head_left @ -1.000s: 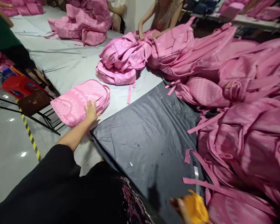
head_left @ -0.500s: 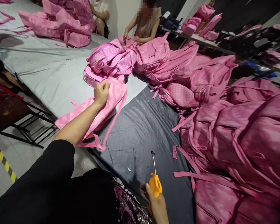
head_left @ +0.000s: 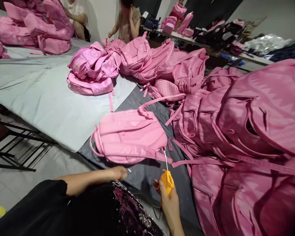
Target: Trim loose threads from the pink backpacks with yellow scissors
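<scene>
Right grip (head_left: 168, 200) clamped on the yellow tool (head_left: 167, 181), left grip (head_left: 119, 173) too blurred to tell, we're apparently working the backpack (head_left: 130, 136) near the counter (head_left: 140, 172) edge, which likely calls for steadying.

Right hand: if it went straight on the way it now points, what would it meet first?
Probably the pink backpack lying just ahead: the orange tool in the right hand points shaft-first at its right end. Depth is unclear, so the metal shaft may already touch it.

Left hand (head_left: 119, 173) blurred, right hand (head_left: 169, 200) curled
</scene>
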Motion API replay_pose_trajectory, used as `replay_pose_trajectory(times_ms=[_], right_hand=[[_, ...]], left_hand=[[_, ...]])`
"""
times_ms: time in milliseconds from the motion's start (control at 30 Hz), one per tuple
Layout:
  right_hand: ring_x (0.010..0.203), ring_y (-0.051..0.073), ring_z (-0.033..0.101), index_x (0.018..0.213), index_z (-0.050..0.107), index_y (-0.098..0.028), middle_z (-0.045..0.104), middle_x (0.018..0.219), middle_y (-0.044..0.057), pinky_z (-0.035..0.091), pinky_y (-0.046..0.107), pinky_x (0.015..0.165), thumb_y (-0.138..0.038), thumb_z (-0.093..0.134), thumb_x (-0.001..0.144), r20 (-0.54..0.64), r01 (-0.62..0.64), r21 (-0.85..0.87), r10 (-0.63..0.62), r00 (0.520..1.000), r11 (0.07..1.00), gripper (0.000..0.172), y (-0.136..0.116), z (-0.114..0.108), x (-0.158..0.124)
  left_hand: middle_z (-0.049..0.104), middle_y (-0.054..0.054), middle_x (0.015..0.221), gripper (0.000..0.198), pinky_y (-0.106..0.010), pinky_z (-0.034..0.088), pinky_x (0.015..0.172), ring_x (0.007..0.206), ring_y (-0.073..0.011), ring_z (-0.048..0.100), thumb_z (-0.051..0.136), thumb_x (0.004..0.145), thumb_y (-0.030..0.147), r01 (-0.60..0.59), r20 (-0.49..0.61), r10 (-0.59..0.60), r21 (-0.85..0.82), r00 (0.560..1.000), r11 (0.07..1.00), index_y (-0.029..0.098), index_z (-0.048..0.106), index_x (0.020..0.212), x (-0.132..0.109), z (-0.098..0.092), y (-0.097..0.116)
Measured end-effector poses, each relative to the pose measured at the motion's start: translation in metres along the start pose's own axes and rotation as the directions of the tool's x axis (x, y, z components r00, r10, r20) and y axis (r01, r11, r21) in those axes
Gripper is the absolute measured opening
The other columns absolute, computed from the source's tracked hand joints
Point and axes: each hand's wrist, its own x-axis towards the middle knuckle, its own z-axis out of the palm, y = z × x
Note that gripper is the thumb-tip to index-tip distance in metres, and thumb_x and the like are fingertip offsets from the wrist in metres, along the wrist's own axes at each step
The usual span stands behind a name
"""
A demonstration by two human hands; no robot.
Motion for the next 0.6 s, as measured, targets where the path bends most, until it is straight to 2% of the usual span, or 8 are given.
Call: replay_pose_trajectory(times_ms=[67, 133, 200, 267, 333, 400, 467, 600], right_hand=[[0.087, 0.028, 0.072, 0.126, 0.055, -0.017, 0.074, 0.102, 0.012, 0.057, 0.037, 0.077, -0.066, 0.060, 0.077, 0.037, 0.002, -0.084, 0.001, 0.999, 0.996, 0.070, 0.001, 0.002, 0.001], [0.078, 0.028, 0.071, 0.121, 0.059, -0.017, 0.075, 0.089, 0.010, 0.055, 0.036, 0.071, -0.066, 0.057, 0.078, 0.079, 0.015, -0.183, -0.001, 0.997, 0.983, 0.065, 0.002, 0.007, 0.002], [0.070, 0.027, 0.069, 0.118, 0.061, -0.018, 0.073, 0.079, 0.007, 0.053, 0.035, 0.065, -0.066, 0.054, 0.080, 0.127, 0.035, -0.275, 0.000, 0.992, 0.961, 0.061, 0.002, 0.012, 0.002], [0.068, 0.026, 0.068, 0.120, 0.058, -0.019, 0.072, 0.078, 0.006, 0.050, 0.035, 0.064, -0.065, 0.051, 0.082, 0.163, 0.059, -0.361, 0.001, 0.987, 0.931, 0.060, 0.001, 0.014, 0.000], [0.072, 0.026, 0.068, 0.124, 0.054, -0.018, 0.073, 0.084, 0.007, 0.049, 0.034, 0.066, -0.063, 0.050, 0.083, 0.206, 0.101, -0.419, -0.014, 0.978, 0.902, 0.060, -0.005, 0.012, -0.001], [0.078, 0.025, 0.068, 0.126, 0.052, -0.018, 0.072, 0.091, 0.008, 0.050, 0.035, 0.071, -0.062, 0.050, 0.083, 0.286, 0.168, -0.411, -0.049, 0.957, 0.896, 0.061, -0.017, 0.008, 0.001], [0.084, 0.025, 0.068, 0.124, 0.053, -0.016, 0.072, 0.095, 0.009, 0.050, 0.036, 0.077, -0.061, 0.050, 0.084, 0.360, 0.249, -0.343, -0.118, 0.925, 0.906, 0.059, -0.035, 0.004, 0.008], [0.086, 0.024, 0.068, 0.120, 0.054, -0.014, 0.071, 0.094, 0.011, 0.052, 0.038, 0.083, -0.065, 0.043, 0.090, 0.270, 0.361, -0.176, -0.308, 0.912, 0.916, 0.060, -0.075, 0.002, 0.031]], left_hand=[[0.072, -0.003, 0.067, 0.029, -0.041, 0.058, 0.070, 0.069, -0.0273, 0.070, 0.085, 0.057, 0.041, -0.060, 0.241, 0.040, 0.076, 0.970, 0.995, 0.023, 0.075, 0.077, -0.014, -0.005, 0.008], [0.077, -0.006, 0.098, 0.040, -0.042, 0.055, 0.093, 0.100, -0.0298, 0.070, 0.076, 0.070, 0.047, -0.222, 0.289, 0.153, 0.223, 0.945, 0.949, 0.024, 0.075, 0.103, -0.012, -0.023, 0.023], [0.064, -0.014, 0.134, 0.061, -0.049, 0.038, 0.113, 0.131, -0.0334, 0.053, 0.069, 0.079, 0.051, -0.277, 0.153, 0.231, 0.489, 0.961, 0.827, 0.021, 0.062, 0.132, 0.001, -0.042, 0.028], [0.038, -0.022, 0.156, 0.092, -0.059, 0.022, 0.119, 0.147, -0.0401, 0.030, 0.077, 0.072, 0.050, -0.165, -0.007, 0.247, 0.727, 0.969, 0.667, 0.016, 0.042, 0.150, 0.020, -0.052, 0.018], [0.021, -0.026, 0.162, 0.105, -0.062, 0.016, 0.119, 0.150, -0.0439, 0.017, 0.081, 0.069, 0.044, -0.092, -0.068, 0.286, 0.856, 0.956, 0.509, 0.014, 0.029, 0.156, 0.038, -0.053, -0.002], [0.024, -0.027, 0.160, 0.089, -0.057, 0.023, 0.118, 0.148, -0.0414, 0.025, 0.071, 0.080, 0.029, -0.072, -0.109, 0.372, 0.895, 0.922, 0.440, 0.014, 0.028, 0.157, 0.052, -0.049, -0.020], [0.039, -0.024, 0.154, 0.070, -0.051, 0.033, 0.114, 0.140, -0.0351, 0.041, 0.056, 0.087, 0.016, -0.081, -0.158, 0.446, 0.879, 0.881, 0.471, 0.014, 0.034, 0.154, 0.060, -0.046, -0.028], [0.058, -0.014, 0.140, 0.051, -0.047, 0.039, 0.113, 0.130, -0.0287, 0.053, 0.058, 0.090, 0.028, -0.339, -0.118, 0.588, 0.720, 0.800, 0.605, 0.020, 0.055, 0.140, 0.060, -0.053, -0.025]])
